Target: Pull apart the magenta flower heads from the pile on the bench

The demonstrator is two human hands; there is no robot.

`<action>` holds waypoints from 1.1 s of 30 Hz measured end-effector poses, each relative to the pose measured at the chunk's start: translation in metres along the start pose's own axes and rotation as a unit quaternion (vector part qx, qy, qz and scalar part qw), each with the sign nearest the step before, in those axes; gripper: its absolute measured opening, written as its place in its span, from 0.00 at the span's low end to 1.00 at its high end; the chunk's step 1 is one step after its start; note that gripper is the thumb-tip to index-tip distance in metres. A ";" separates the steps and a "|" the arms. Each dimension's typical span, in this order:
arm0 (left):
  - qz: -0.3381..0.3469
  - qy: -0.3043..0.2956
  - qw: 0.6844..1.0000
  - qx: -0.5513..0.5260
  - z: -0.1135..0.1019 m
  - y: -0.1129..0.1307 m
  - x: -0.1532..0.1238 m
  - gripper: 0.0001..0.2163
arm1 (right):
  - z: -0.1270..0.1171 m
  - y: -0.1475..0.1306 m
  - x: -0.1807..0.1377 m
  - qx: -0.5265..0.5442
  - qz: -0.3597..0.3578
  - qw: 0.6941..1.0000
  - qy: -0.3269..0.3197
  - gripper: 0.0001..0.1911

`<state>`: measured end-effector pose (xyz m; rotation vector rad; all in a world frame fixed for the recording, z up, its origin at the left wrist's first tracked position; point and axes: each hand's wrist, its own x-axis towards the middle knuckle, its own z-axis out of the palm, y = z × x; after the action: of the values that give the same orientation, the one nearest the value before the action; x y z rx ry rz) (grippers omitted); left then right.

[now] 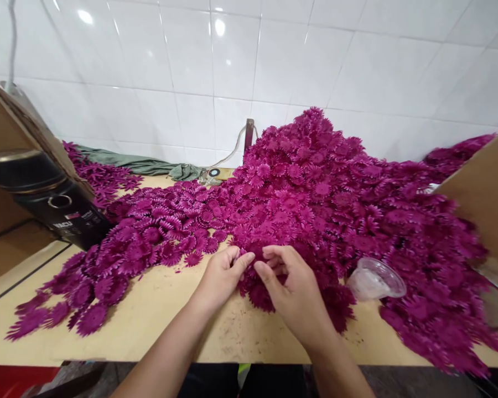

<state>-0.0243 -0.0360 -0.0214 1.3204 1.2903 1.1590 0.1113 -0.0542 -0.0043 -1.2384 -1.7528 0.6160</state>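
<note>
A big heap of magenta artificial flower heads (311, 182), thin layered discs with fringed petals, lies in front of me. At its near edge, my left hand (224, 271) is closed, thumb against bent fingers, pinching the edge of a magenta flower piece that is mostly hidden by the fingers. Just to its right, my right hand (288, 282) is curled, with a small gap between thumb and forefinger. Nothing shows clearly between those fingertips, and its other fingers are partly hidden. More loose flower heads lie under and behind both hands.
A clear plastic cup (375, 279) lies tilted among the flowers at right. A second flower pile (149, 226) spreads left, beside a black flask (50, 193). Cardboard (481, 204) stands at both sides. Green cloth (136, 163) lies along the tiled wall (141, 50). The tan table (157, 309) has a front edge near me.
</note>
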 end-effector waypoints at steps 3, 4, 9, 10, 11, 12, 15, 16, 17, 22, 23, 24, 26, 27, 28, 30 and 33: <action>-0.021 -0.014 0.999 -0.039 0.004 -0.006 -0.001 0.21 | 0.013 -0.006 0.006 0.088 0.028 0.993 -0.079 0.04; -0.027 -0.027 0.998 -0.053 0.004 -0.007 -0.002 0.22 | 0.015 -0.005 0.008 0.114 0.035 0.988 -0.101 0.02; -0.018 -0.080 0.994 -0.071 -0.001 -0.010 -0.008 0.24 | 0.012 0.011 0.010 0.168 0.073 0.975 -0.125 0.02; -0.005 -0.085 0.995 -0.060 -0.002 -0.011 -0.008 0.24 | 0.011 0.013 0.010 0.165 0.077 0.976 -0.117 0.02; 0.009 -0.090 0.995 -0.045 -0.002 -0.012 -0.009 0.22 | 0.011 0.014 0.008 0.156 0.077 0.979 -0.104 0.03; 0.022 -0.093 0.995 -0.030 -0.002 -0.013 -0.009 0.21 | 0.011 0.014 0.007 0.140 0.074 0.984 -0.086 0.04; 0.053 -0.074 0.996 0.000 0.000 -0.017 -0.009 0.16 | 0.017 0.008 0.004 0.074 0.049 0.996 -0.020 0.06; 0.064 -0.062 0.996 0.007 0.001 -0.018 -0.010 0.15 | 0.020 0.004 0.003 0.051 0.041 0.998 0.001 0.07; 0.078 -0.049 0.996 0.016 0.002 -0.018 -0.010 0.14 | 0.023 0.001 0.003 0.027 0.032 0.999 0.025 0.07; 0.156 0.031 0.985 0.068 0.002 -0.009 -0.023 0.14 | 0.014 0.010 0.022 -0.074 0.010 0.984 0.163 0.08; 0.163 0.039 0.984 0.065 -0.001 -0.009 -0.026 0.14 | 0.004 0.018 0.028 -0.083 0.023 0.975 0.206 0.08; 0.165 0.041 0.984 0.058 -0.004 -0.009 -0.030 0.14 | -0.009 0.027 0.036 -0.091 0.046 0.959 0.263 0.07; 0.148 0.032 0.988 0.036 -0.013 -0.011 -0.034 0.14 | -0.036 0.045 0.048 -0.050 0.097 0.927 0.358 0.05; 0.132 0.027 0.991 0.024 -0.016 -0.013 -0.034 0.14 | -0.047 0.051 0.053 -0.027 0.102 0.925 0.365 0.04; 0.115 0.022 0.993 0.011 -0.019 -0.014 -0.034 0.14 | -0.055 0.054 0.055 -0.012 0.101 0.932 0.347 0.04; 0.089 0.016 0.996 -0.016 -0.022 -0.015 -0.031 0.13 | -0.057 0.050 0.052 0.012 0.093 0.957 0.273 0.05; 0.088 -0.004 0.995 -0.052 -0.016 -0.011 -0.026 0.09 | -0.033 0.026 0.035 0.069 0.076 0.991 0.090 0.13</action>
<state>-0.0420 -0.0621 -0.0306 1.3816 1.1080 1.3232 0.1483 -0.0155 0.0046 -1.2962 -1.4522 0.6799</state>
